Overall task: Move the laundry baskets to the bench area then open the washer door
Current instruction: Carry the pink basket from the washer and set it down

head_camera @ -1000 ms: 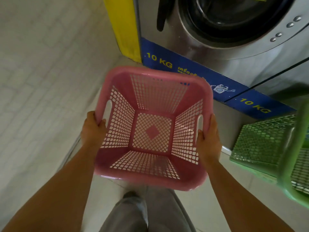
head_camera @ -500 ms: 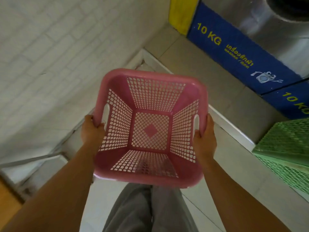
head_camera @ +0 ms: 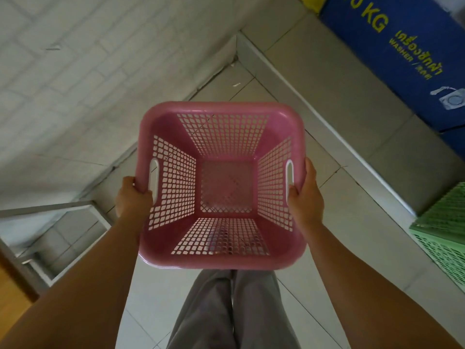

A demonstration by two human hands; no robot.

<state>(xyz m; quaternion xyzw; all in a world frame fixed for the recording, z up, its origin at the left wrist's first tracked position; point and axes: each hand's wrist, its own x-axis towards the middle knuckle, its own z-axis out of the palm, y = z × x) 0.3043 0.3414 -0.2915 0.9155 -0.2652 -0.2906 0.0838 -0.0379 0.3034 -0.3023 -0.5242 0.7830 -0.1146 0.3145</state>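
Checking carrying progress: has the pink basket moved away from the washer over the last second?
Yes. The pink basket, held by the left hand and right hand, has moved back and leftward from the blue washer panel, toward the metal frame.

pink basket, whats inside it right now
Nothing: the pink basket is empty, with only its perforated walls and floor showing. Both the left hand and right hand hold its rim. The floor directly under it shows only dimly through the holes.

head cam | steep downward look | close above pink basket [head_camera: 221,258]
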